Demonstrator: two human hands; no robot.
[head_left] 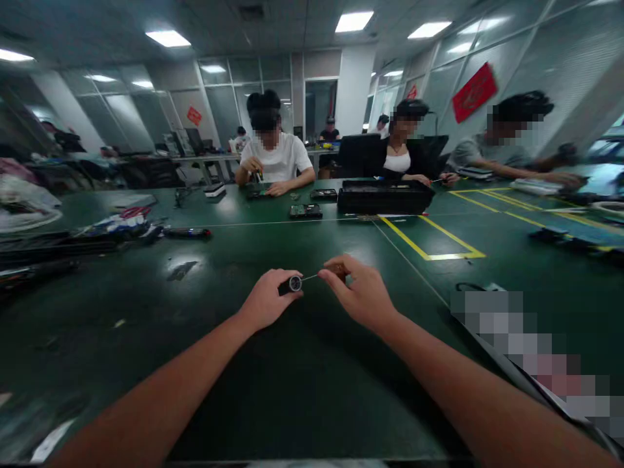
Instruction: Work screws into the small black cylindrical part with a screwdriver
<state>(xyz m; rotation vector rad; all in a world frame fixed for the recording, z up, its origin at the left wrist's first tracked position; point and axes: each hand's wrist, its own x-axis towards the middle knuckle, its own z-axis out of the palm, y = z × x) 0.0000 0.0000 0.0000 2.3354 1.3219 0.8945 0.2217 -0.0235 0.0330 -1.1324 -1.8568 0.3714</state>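
Note:
Between the thumb and fingers of my left hand (267,300) is a small dark cylinder (295,283), its round, silver-rimmed end turned towards me. My right hand (364,291) is closed on a slim screwdriver (311,277). Its thin metal shaft points left, and the tip meets or nearly meets the cylinder's rim; I cannot tell which. A brownish handle shows partly among the right fingers. Both hands are just above the green table (292,390), close together near the middle.
A long black bin (385,198) and an opened hard drive (305,211) lie at the far side. Dark parts and cables (121,224) are heaped at left, beside a black rod (188,233). A blurred-out flat object (517,351) lies at right. Several people work opposite.

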